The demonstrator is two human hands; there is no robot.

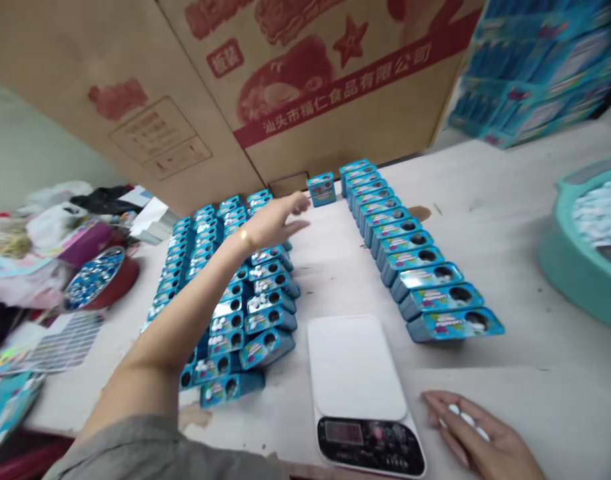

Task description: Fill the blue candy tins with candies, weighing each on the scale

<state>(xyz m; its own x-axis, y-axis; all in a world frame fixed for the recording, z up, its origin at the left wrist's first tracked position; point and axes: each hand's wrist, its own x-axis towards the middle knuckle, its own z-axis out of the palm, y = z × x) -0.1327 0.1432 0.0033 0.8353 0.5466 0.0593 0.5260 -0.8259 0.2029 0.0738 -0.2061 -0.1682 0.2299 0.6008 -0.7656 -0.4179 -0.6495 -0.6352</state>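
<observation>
Left hand (272, 223): bare, open, fingers spread apart, reaching toward upper centre of the frame. Fingertips (300, 205) sit at the lower left corner of 1 blue tin (321, 189); contact cannot be told. That tin stands alone at the far end of the table (330, 280), between 2 groups of tins. Gold bracelet (244, 235) on the wrist; grey sleeve (150, 447) at lower left.

Right hand (490, 443): lower right of the frame, low over the table, fingers curled together around 3 white mints (468, 419), which show between them.

Right row of tins (410, 243): 1 long line from top centre to centre right, each tin leaning on the next, each with a round hole in its face.

Left block of tins (245, 313): packed rows under the left forearm, many showing white mints through their windows.

Scale (358, 393): white, digital, black display, lower centre, between both groups.

Teal tub (550, 267): right edge, holding pale mints.

Carton (135, 133): brown, red print, behind the table. Blue boxes (530, 73): upper right. Red bowl (120, 280): left, holding shiny blue pieces. Plastic bags (50, 227): far left.
</observation>
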